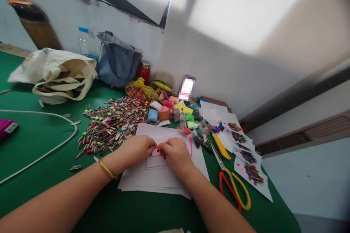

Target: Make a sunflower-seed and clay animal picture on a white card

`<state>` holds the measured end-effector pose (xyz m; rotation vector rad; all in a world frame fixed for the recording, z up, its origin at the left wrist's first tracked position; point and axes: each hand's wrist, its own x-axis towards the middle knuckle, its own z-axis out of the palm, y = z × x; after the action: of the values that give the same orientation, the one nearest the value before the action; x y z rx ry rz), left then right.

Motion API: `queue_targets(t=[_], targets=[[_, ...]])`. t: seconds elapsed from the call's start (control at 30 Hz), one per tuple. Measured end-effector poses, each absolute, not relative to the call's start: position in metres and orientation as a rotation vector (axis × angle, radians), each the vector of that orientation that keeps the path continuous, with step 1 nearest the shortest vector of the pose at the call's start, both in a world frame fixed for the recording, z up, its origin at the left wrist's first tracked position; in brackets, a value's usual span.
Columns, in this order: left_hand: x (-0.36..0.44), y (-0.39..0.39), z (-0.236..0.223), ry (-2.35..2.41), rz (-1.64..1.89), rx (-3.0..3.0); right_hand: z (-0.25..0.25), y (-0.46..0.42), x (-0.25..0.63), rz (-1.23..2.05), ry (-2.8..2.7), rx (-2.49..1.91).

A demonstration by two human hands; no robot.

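Note:
My left hand (136,148) and my right hand (176,153) meet over a sheet of white paper (161,174) on the green table (41,142). Both hands are closed in a pinch on a small piece of orange clay (160,146) that shows between the fingertips. A gold bangle (106,169) circles my left wrist. A pink smear of clay lies on the paper under the fingers. Just beyond my hands lie several coloured clay blocks (169,111) and small plastic bags.
A heap of sunflower seeds (112,125) dotted with coloured beads lies left of the paper. Scissors with red and yellow handles (232,185) and a yellow tool (221,146) lie right. Finished seed cards (247,156) line the right edge. Bags, a bottle and a white cable sit at left.

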<state>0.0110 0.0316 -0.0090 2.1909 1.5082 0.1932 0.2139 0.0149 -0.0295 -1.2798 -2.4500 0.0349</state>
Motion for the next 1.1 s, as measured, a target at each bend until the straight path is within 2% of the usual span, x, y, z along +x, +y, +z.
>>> queue_targets(t=[0.33,0.43,0.6,0.73,1.1], targets=[[0.010,0.031,-0.008,1.493,0.204,2.183,-0.028,0.016,0.211,0.032,-2.497,-1.313],[0.009,0.035,-0.006,1.463,0.300,2.116,-0.025,0.015,0.213,0.053,-2.472,-1.287],[0.014,0.033,0.001,1.182,0.697,1.431,-0.013,0.009,0.218,0.134,-2.292,-1.184],[0.027,0.021,0.004,0.933,0.758,0.876,-0.005,0.002,0.216,0.232,-2.113,-1.092],[0.044,0.007,0.001,0.841,0.693,0.764,-0.006,-0.001,0.209,0.412,-2.039,-1.023]])
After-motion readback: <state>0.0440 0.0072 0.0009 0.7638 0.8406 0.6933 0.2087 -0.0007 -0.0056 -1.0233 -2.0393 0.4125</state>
